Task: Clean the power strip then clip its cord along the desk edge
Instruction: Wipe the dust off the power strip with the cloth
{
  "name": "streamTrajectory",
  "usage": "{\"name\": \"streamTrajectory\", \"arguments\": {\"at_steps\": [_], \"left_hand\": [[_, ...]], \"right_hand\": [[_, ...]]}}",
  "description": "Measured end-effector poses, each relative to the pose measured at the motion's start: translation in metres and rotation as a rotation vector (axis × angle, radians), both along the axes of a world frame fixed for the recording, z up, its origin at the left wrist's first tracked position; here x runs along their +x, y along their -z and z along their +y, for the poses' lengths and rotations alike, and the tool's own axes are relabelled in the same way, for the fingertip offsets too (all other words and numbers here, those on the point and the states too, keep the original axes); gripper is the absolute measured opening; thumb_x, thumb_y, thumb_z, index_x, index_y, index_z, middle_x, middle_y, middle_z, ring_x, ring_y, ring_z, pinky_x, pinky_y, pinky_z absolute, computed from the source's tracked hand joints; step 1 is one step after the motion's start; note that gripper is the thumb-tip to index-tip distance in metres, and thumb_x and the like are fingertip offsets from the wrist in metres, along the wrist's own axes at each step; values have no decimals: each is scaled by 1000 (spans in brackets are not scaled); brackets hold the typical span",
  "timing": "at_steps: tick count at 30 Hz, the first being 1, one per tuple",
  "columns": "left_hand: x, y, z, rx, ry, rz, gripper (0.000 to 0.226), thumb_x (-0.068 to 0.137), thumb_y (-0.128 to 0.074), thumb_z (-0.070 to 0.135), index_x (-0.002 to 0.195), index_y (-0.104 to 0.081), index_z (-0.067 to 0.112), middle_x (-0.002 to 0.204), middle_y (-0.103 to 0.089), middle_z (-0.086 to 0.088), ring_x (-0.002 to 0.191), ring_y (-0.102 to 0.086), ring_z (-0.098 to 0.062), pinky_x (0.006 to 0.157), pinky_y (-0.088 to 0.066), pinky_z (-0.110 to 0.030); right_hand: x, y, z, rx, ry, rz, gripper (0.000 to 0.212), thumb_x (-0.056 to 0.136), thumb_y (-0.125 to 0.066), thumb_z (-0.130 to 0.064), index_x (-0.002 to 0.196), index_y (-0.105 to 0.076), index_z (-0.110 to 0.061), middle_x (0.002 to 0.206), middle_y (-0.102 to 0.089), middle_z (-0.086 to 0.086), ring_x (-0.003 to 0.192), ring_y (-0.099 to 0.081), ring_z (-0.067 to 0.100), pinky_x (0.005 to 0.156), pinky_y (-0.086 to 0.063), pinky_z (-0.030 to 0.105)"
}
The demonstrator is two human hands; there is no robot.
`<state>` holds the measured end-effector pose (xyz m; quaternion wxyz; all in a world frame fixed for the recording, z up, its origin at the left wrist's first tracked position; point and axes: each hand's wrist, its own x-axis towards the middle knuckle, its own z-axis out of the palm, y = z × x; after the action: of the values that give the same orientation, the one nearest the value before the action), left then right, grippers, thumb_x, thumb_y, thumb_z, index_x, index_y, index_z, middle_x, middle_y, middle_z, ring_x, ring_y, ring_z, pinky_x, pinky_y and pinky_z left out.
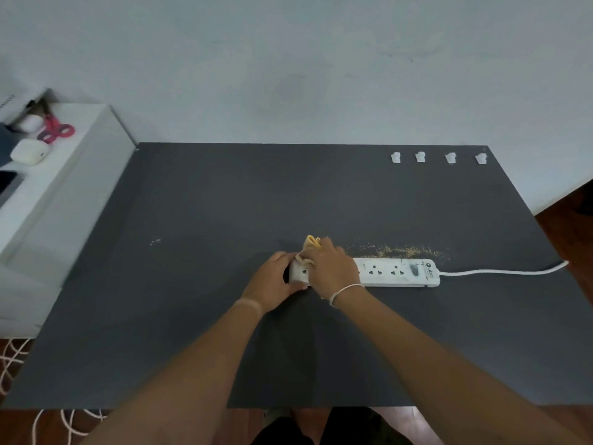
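A white power strip (394,272) lies flat on the dark grey desk (192,284), its long side running left to right. Its white cord (500,271) runs off the desk's right edge. My left hand (272,284) grips the strip's left end. My right hand (332,268) presses a yellow cloth (313,242) onto the strip's left part, hiding the sockets there. A line of brownish crumbs (398,251) lies on the desk just behind the strip. Several white cord clips (420,156) stand in a row near the desk's far right edge.
A white shelf (73,175) adjoins the desk on the left, holding pink scissors (56,131), small white cases and a dark device. White cables (12,358) lie on the wooden floor at the lower left. A pale wall stands behind the desk.
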<state>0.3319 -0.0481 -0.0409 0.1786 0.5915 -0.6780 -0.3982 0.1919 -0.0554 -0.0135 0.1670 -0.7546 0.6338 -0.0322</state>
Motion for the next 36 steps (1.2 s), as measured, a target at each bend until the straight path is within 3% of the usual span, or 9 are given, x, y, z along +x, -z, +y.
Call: {"name": "streamTrajectory", "arguments": {"at_steps": [6,13,19,22,25,32,36], "left_hand": [[1,2,1,-23,-16,-13,69,76,-71,27,137,-40,16,136,-45,2,124,-43,-14,103,-30,-22],[1,1,-2,-26,16,-57,69,76,-72,27,136,-40,14,137,-45,0,125,-44,-17,101,-32,-23],[2,4,0,-42,14,-44,68,77,-71,27,136,-40,15,137,-45,1,124,-44,-16,99,-30,-20],[2,4,0,-49,10,-46,68,77,-71,26,136,-40,14,137,-45,1,125,-44,-16,100,-31,-21],[2,3,-1,-48,28,-64,69,77,-72,27,136,-40,13,137,-45,-1,125,-44,-17,99,-31,-21],[3,5,-1,-49,42,-62,67,79,-69,28,137,-39,15,139,-43,1,126,-42,-17,100,-30,-21],[3,4,-1,-54,37,-64,67,78,-69,27,136,-39,14,139,-43,0,127,-42,-17,102,-30,-23]], "right_hand": [[-65,3,-3,-14,260,184,37,88,-46,-13,125,-51,-19,124,-46,12,102,-51,33,83,-47,40],[-18,6,29,-125,8,-22,39,82,-51,-8,113,-59,-29,119,-49,8,93,-53,31,72,-47,37],[-73,9,32,-213,332,28,34,82,-52,-4,107,-64,-24,112,-53,15,85,-55,36,68,-46,38],[-49,6,42,-268,168,-36,35,73,-55,-2,100,-67,-21,104,-58,18,71,-57,37,57,-49,38],[-21,15,56,-264,11,-67,43,67,-46,-8,100,-68,-24,106,-62,14,66,-58,34,53,-52,40],[-82,18,51,-387,360,-69,39,63,-64,10,91,-70,-16,90,-60,20,62,-56,39,49,-53,43],[-59,20,59,-431,175,-81,37,70,-50,-2,97,-69,-19,103,-62,20,64,-58,37,55,-53,38]]}}
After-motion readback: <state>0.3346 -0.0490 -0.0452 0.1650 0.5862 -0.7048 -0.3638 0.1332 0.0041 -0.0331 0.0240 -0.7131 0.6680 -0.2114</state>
